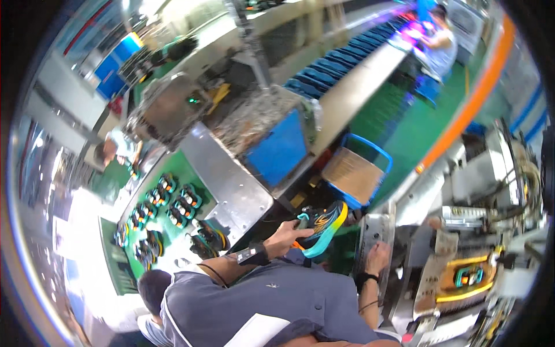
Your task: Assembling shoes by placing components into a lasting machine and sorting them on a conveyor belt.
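My left hand [285, 238] is closed on a sports shoe [325, 224], gripping it around the heel and ankle opening. The shoe is black with orange lines and a teal and yellow sole, and its toe points up and to the right. On the right, my right hand [378, 258] is at the metal edge [374, 231] of a machine; its fingers are too blurred to read. Inside that machine, a teal and black piece [469, 276] sits in a yellow-edged holder [462, 298].
Several similar shoes [186, 202] stand in rows on a green belt at the left. A metal plate [243, 202] and a blue-sided machine [277, 153] are ahead. Beyond stands a blue-framed cart [352, 173]. One person [437, 49] sits far right, another [118, 147] far left.
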A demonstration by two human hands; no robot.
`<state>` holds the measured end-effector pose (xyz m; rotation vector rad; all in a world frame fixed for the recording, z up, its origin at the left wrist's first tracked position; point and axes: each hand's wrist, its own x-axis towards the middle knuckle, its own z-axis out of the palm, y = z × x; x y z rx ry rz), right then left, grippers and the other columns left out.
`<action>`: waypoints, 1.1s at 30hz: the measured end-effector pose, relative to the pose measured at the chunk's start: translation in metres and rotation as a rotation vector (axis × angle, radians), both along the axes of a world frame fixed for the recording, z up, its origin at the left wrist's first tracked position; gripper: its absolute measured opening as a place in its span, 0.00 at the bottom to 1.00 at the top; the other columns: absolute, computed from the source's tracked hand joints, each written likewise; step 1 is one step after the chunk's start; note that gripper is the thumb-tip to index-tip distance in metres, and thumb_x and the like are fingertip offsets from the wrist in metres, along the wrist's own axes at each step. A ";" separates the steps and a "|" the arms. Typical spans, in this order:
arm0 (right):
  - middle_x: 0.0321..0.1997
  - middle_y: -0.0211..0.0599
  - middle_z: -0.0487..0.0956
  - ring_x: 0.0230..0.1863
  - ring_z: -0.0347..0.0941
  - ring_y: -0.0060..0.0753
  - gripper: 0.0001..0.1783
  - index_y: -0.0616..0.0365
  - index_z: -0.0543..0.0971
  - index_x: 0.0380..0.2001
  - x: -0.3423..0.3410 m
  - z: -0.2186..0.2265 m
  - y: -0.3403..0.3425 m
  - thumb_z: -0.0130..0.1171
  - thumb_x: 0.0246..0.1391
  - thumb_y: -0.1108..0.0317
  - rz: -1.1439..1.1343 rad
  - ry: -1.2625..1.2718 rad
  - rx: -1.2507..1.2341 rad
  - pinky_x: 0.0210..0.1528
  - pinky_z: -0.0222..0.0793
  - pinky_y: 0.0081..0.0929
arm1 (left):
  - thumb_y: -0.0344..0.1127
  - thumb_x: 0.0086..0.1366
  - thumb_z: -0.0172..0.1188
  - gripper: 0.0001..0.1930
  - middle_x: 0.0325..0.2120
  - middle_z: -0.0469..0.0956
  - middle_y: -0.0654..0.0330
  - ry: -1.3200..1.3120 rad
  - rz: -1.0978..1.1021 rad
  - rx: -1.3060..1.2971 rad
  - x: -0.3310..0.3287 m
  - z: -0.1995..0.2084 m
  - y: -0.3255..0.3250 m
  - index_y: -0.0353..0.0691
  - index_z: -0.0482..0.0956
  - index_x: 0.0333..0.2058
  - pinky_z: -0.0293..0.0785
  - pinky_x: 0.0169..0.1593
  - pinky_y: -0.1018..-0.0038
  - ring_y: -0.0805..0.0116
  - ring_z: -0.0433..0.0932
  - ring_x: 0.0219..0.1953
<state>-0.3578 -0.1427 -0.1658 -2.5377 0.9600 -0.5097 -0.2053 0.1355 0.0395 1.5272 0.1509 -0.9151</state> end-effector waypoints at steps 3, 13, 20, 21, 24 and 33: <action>0.37 0.43 0.75 0.43 0.71 0.49 0.05 0.56 0.76 0.32 0.009 0.004 -0.006 0.55 0.50 0.73 0.065 -0.002 -0.059 0.43 0.68 0.43 | 0.33 0.58 0.66 0.20 0.38 0.79 0.56 0.050 0.273 -0.132 -0.002 0.004 0.045 0.24 0.75 0.45 0.73 0.45 0.72 0.70 0.77 0.40; 0.34 0.35 0.77 0.30 0.70 0.30 0.04 0.60 0.77 0.37 0.243 0.284 0.057 0.57 0.57 0.75 0.450 -0.583 -0.091 0.32 0.66 0.26 | 0.31 0.59 0.63 0.13 0.33 0.80 0.53 0.066 0.887 -0.174 0.069 -0.031 0.233 0.26 0.76 0.39 0.79 0.39 0.68 0.62 0.81 0.33; 0.35 0.35 0.79 0.30 0.71 0.28 0.11 0.61 0.79 0.39 0.463 0.480 0.255 0.61 0.50 0.80 1.055 -0.768 -0.536 0.35 0.68 0.26 | 0.35 0.55 0.65 0.15 0.32 0.79 0.52 -0.057 1.224 -0.013 0.191 -0.117 0.405 0.33 0.76 0.39 0.79 0.36 0.59 0.58 0.80 0.32; 0.37 0.36 0.79 0.33 0.73 0.29 0.13 0.59 0.78 0.41 0.493 0.493 0.271 0.61 0.50 0.80 1.112 -0.734 -0.486 0.37 0.70 0.27 | 0.36 0.53 0.65 0.17 0.32 0.79 0.52 0.000 1.278 0.031 0.220 -0.129 0.427 0.34 0.76 0.40 0.79 0.34 0.60 0.58 0.80 0.31; 0.49 0.37 0.78 0.45 0.75 0.35 0.23 0.56 0.75 0.50 0.581 0.512 0.350 0.61 0.48 0.81 1.276 -0.597 -0.577 0.46 0.71 0.30 | 0.39 0.50 0.69 0.23 0.31 0.78 0.52 -0.061 1.368 0.094 0.266 -0.187 0.512 0.35 0.72 0.41 0.77 0.29 0.62 0.57 0.79 0.28; 0.69 0.36 0.61 0.65 0.62 0.45 0.47 0.49 0.65 0.62 0.739 0.538 0.509 0.62 0.34 0.91 1.533 -0.212 -1.008 0.65 0.62 0.35 | 0.39 0.52 0.60 0.24 0.33 0.78 0.47 -0.572 1.298 0.721 0.366 -0.275 0.711 0.33 0.68 0.47 0.76 0.38 0.62 0.52 0.79 0.34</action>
